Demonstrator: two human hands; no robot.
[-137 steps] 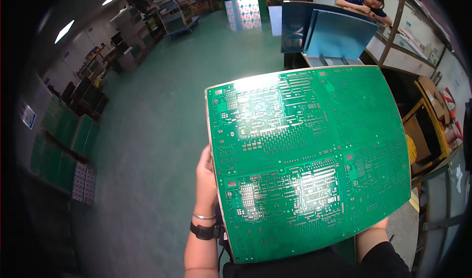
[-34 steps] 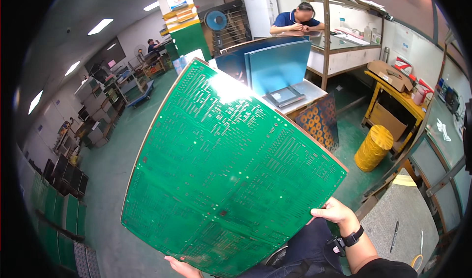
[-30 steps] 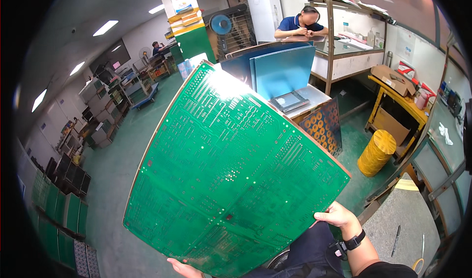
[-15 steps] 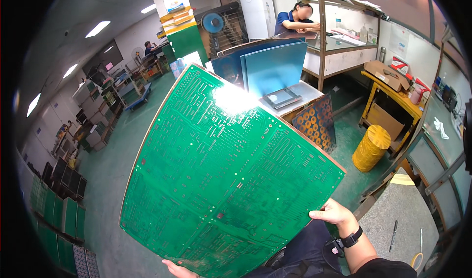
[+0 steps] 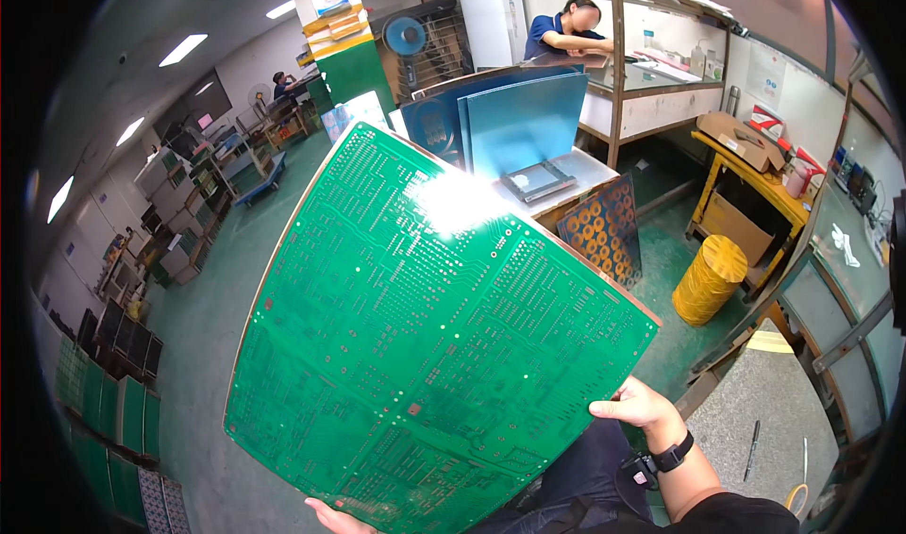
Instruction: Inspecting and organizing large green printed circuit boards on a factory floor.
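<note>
A large green printed circuit board panel [image 5: 396, 317] with copper-coloured edges fills the middle of the view, tilted, a bright glare near its upper edge. My right hand [image 5: 634, 408] is closed on its lower right edge, thumb lying on the front face and the other fingers hidden behind. At the bottom edge my left hand [image 5: 338, 517] holds the panel's lower left border; only part of it shows, and most fingers are out of sight. A dark band with a small device sits on my right wrist.
Blue panels [image 5: 524, 124] stand on a bench behind the board, with a patterned panel [image 5: 604, 232] leaning beside it. A yellow-wrapped drum [image 5: 710, 279] and a yellow table [image 5: 746, 180] are at right. A grey worktop [image 5: 769, 411] holds a pen. Beyond, a person [image 5: 566, 34] leans at a glass-sided booth.
The panel and both hands have shifted very slightly left in the view, and the panel's tilt has changed a little. Both hands keep their hold. The person at the booth has moved slightly.
</note>
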